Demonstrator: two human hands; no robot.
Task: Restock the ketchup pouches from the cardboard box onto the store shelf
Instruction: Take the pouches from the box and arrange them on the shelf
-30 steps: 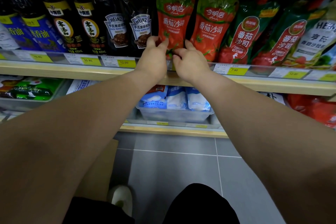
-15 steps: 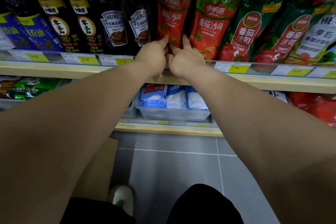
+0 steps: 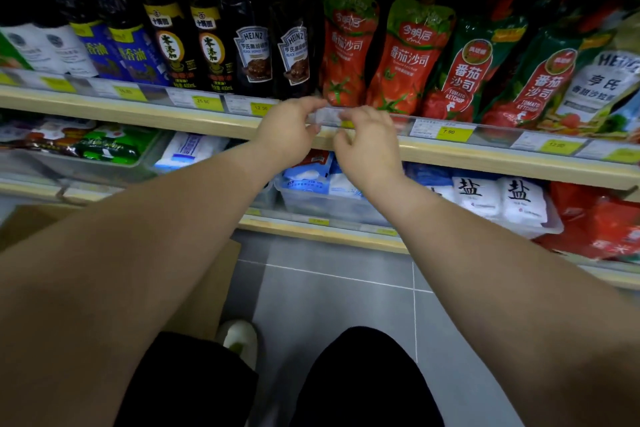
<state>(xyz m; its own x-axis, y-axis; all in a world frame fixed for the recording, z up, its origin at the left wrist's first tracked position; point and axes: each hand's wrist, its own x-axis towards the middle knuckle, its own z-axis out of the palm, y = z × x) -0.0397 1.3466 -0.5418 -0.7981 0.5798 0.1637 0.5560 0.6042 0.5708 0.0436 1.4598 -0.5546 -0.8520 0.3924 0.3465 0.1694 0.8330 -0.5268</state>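
Two ketchup pouches (image 3: 349, 55) upright on the shelf (image 3: 173, 114), just above both hands (image 3: 287, 135) (image 3: 369, 149)

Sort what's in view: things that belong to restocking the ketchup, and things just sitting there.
For the job: red ketchup pouches, shelf, cardboard box, left hand, right hand.

Just there: dark sauce bottles, salt bags, yellow price tag, packets in the green wrapper.

Ketchup pouches (image 3: 349, 55) on shelf (image 3: 104, 107), R of sauce bottles (image 3: 252, 52); salt bags (image 3: 498, 198) in bin (image 3: 311, 208) below; cardboard box (image 3: 204, 288) on floor (image 3: 329, 305), L.
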